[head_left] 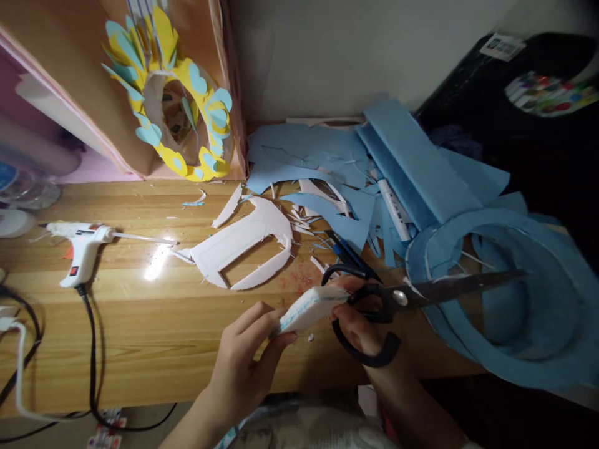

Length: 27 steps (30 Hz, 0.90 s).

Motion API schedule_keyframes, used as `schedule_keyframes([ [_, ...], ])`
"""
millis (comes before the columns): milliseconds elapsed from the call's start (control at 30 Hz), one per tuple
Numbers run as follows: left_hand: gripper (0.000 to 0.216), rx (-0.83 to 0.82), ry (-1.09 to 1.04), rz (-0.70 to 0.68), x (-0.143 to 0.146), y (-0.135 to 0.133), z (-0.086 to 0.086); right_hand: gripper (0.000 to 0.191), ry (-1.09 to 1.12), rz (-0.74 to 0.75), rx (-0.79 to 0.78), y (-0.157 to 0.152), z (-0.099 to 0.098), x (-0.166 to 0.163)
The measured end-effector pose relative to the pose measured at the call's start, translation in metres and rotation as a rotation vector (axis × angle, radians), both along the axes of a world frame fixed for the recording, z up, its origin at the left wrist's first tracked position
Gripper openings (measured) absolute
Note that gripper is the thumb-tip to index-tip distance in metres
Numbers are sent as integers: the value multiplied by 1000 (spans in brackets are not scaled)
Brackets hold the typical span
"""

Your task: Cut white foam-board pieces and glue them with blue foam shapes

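My left hand [250, 346] pinches one end of a small white foam piece [306, 310] that has blue marks along its edge. At the other end of the piece are the fingers of my right hand [358, 321], which also has black-handled scissors [400, 298] hooked on it. The scissor blades point right, away from the foam, over a blue ring-shaped paper form [496, 362]. Just beyond my hands lies a white foam board offcut [243, 240] with a large opening cut in it.
A white glue gun [82, 243] with a black cord lies at the left. Behind stands a pink-orange box [187, 25] bearing a yellow and blue paper wreath [171, 159]. Blue sheets [309, 146], scraps and a white marker [394, 209] cover the back right.
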<state>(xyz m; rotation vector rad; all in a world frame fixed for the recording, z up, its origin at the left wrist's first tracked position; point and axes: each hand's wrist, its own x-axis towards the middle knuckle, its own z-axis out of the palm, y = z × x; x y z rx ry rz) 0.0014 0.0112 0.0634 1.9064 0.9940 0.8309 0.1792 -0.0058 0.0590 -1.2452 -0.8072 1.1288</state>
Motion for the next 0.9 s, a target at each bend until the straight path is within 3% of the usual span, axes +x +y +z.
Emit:
schedule_keyframes([
  [133, 12, 65, 25, 32, -1, 1, -2, 20, 74, -27, 5, 2, -1, -2],
  [267, 27, 312, 88, 88, -6, 9, -4, 35, 106, -70, -1, 3, -7, 0],
  [467, 46, 710, 298, 82, -23, 19, -7, 51, 131, 278, -207, -8, -18, 12],
  [633, 47, 808, 340, 11, -42, 18, -9, 55, 61, 467, -294, -5, -17, 22],
  [767, 37, 967, 402, -85, -45, 22, -7, 45, 13, 598, -476, 3, -16, 23],
  [833, 39, 983, 374, -24, -41, 22, -8, 41, 26, 608, -530, 4, -17, 20],
  [900, 53, 836, 304, 159, -35, 20, -10, 35, 24, 546, -501, 3, -18, 15],
])
